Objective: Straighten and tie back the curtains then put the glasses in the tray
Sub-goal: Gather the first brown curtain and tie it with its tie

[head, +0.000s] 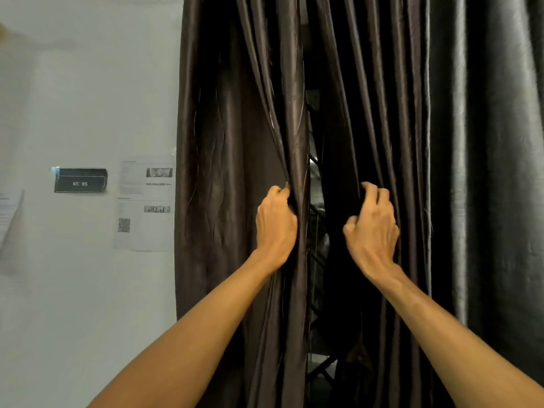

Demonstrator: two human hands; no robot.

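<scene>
Two dark brown curtains hang in front of me in long folds. My left hand is closed on the inner edge of the left curtain. My right hand has its fingers curled into the folds at the inner edge of the right curtain. A narrow gap separates the two panels, and dark metal bars show through it. No glasses or tray appear in this view.
A white wall fills the left side. On it hang a black sign reading "WS 05", a printed sheet with a QR code, and another paper at the far left edge.
</scene>
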